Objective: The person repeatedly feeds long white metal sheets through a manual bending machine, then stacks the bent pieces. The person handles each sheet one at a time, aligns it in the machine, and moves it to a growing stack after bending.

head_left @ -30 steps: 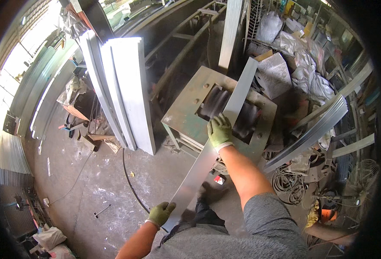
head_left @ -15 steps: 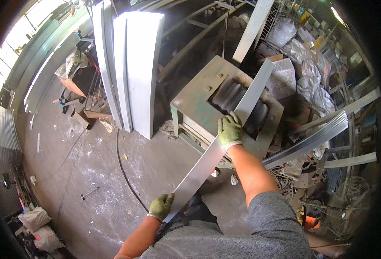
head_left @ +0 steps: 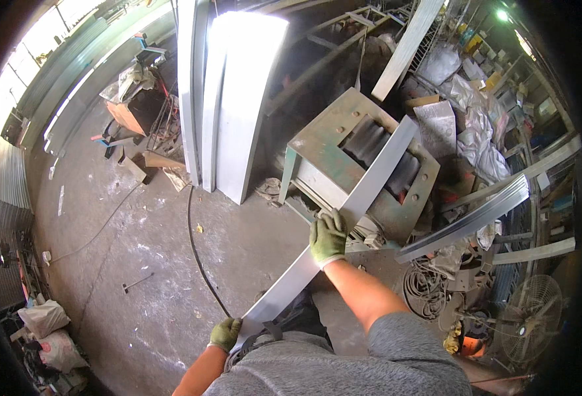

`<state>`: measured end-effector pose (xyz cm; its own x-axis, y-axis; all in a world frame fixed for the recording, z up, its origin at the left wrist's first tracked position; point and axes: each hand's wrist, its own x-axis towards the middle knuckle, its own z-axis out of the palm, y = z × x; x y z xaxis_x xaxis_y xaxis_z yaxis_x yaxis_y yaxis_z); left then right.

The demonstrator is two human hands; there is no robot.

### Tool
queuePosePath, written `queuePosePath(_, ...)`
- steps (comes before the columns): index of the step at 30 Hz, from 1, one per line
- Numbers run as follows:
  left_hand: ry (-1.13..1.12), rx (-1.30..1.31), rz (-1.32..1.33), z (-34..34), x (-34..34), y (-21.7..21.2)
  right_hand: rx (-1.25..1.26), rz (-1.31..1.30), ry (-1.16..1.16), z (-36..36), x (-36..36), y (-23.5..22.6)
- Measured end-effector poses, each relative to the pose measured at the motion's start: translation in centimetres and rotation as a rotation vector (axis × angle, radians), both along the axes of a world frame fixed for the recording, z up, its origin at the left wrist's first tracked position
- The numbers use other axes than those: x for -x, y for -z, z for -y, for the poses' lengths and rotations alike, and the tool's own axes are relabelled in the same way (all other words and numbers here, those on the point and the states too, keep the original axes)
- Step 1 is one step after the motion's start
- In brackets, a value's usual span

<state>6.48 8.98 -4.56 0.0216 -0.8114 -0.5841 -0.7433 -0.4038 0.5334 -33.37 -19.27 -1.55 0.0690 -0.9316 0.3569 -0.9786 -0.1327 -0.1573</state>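
A long, flat silver metal strip runs diagonally from my waist up over the machine. Its far end lies across the dark ribbed rollers set in the top of a worn green-grey metal machine. My left hand, in a green work glove, is closed on the strip's near end beside my waist. Farther along, my gloved right hand grips the strip just short of the machine's near edge, its fingers bent over the upper face. The undersides of both grips are hidden.
Tall silver panels stand upright left of the machine. Stacked profiles jut in from the right, above coiled cable and a caged fan. A dark hose crosses the floor. White sacks lie at lower left.
My right hand has drawn back along with the strip, from over the machine's edge toward my body. My left hand has shifted slightly left and down. The view has turned a little.
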Motion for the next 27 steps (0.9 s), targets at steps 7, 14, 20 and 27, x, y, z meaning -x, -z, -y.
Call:
queuePosePath(7,-0.031,-0.024,-0.007,-7.2,-6.6,1.3,-0.172,0.078,-0.006,-7.2,-6.5,1.1)
queuePosePath(14,-0.049,-0.221,0.058,-15.9,-15.4,4.2,-0.189,0.162,-0.083,-14.8,-13.5,1.2)
queuePosePath(20,0.191,-0.416,0.147,-17.4,-20.0,4.2,-0.251,0.313,-0.218,-17.6,-15.1,0.6)
queuePosePath(27,0.133,-0.166,0.063,-3.9,-7.4,0.9,-0.275,-0.015,-0.134,-5.4,-4.3,0.6)
